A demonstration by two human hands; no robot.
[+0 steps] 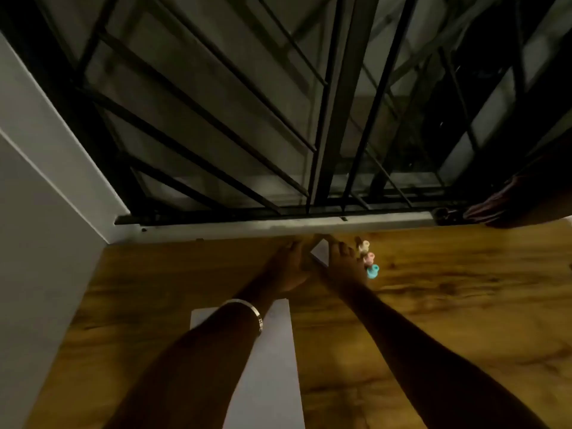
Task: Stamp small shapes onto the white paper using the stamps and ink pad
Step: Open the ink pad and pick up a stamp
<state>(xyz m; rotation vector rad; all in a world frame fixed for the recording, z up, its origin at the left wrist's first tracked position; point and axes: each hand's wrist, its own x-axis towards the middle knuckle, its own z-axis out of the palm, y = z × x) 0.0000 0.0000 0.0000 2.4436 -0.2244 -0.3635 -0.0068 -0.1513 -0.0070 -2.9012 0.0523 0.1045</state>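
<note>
- White paper (272, 360) lies flat on the near part of the wooden table (448, 305), a long sheet running from the near edge toward the far side; the left forearm crosses over it.
- Stamps (370, 258), three small ones in cream, pink and teal, stand in a short row just right of the right hand (343, 267), touching or almost touching its fingers; I cannot tell which.
- Between the two hands, at the far edge of the table by the window sill (278, 226), a small pale flat object (320, 250) shows only as a corner; it may be the ink pad, but it is too hidden to say.
- Left hand (289, 266) reaches far forward, palm turned inward toward that object, fingers extended; whether it grips anything cannot be told.
- Right hand is stretched forward beside it, back of the hand up, fingers spread loosely over the object's right side; its hold cannot be told either.
- A metal bangle (247, 311) circles the left wrist.
- Both arms are nearly straight, converging toward the far middle of the table.
- Another person's hand (495, 209) rests at the far right on the sill, beneath the dark barred window (247, 103).
</note>
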